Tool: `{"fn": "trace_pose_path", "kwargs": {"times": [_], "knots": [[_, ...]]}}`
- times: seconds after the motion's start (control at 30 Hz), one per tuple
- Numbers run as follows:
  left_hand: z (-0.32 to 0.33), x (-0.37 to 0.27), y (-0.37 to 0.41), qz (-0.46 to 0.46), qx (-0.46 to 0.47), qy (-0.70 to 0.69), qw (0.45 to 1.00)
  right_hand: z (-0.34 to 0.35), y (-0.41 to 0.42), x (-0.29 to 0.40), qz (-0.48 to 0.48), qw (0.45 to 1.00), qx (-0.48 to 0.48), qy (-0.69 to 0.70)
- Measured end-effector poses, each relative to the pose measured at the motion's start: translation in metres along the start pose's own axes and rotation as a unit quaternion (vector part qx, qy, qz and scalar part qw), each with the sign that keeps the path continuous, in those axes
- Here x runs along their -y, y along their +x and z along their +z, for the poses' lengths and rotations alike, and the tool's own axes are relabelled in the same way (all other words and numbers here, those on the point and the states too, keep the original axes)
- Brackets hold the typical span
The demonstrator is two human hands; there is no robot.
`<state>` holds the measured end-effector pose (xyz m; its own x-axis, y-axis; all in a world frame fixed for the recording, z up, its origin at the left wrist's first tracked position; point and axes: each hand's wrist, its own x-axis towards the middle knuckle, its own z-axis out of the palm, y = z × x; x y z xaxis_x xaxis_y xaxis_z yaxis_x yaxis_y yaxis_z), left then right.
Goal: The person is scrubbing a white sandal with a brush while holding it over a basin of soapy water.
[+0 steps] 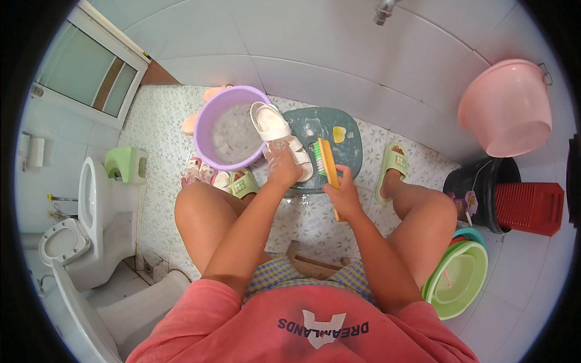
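Observation:
My left hand (283, 165), wet and sudsy, grips a white strapped sandal (271, 123) over the left side of a dark green plastic stool (347, 159). In my right hand (343, 193) is a scrubbing brush (330, 163) with a yellow handle and green and white bristles turned toward the sandal; a small gap lies between them. A piece of yellow soap (339, 134) rests on the stool top, which is wet with suds. Left of the sandal stands a purple basin (204, 149) holding cloudy, foamy water.
Peach slippers (189, 123) and more shoes (199, 170) lie around the basin. A light green stool (131, 164) and a toilet (97, 213) are at left. At right are a pink bucket (506, 109), a black bucket (476, 181) with a red washboard (529, 206), and stacked basins (479, 281).

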<state>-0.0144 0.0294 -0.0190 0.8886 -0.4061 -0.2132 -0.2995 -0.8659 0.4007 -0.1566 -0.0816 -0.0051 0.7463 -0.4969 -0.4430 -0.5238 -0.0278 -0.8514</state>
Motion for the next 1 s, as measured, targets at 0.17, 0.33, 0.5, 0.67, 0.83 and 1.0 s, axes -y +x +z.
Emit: {"fn": "trace_pose_path", "kwargs": {"times": [0.17,0.33,0.5,0.67,0.83,1.0], "knots": [[0.002,0.009,-0.001,0.131,-0.034,-0.113,0.984,0.002,-0.002,0.004,0.001,0.999,0.015,0.034],[-0.015,-0.021,-0.01,0.093,0.021,0.025,0.995,0.004,-0.004,-0.008,-0.018,0.999,-0.032,-0.005],[-0.016,-0.054,-0.024,0.011,0.025,-0.009,1.0,0.013,-0.002,-0.021,0.013,0.999,-0.011,0.031],[-0.009,-0.049,0.0,-0.021,0.039,0.039,0.998,0.014,-0.007,-0.014,0.008,1.0,0.016,-0.006],[-0.016,-0.02,0.017,0.027,-0.02,-0.094,0.995,0.015,-0.009,-0.006,-0.043,0.998,-0.028,-0.032],[0.002,0.005,0.02,0.105,-0.142,-0.167,0.97,0.004,-0.022,0.019,-0.092,0.992,-0.018,-0.087]]}}
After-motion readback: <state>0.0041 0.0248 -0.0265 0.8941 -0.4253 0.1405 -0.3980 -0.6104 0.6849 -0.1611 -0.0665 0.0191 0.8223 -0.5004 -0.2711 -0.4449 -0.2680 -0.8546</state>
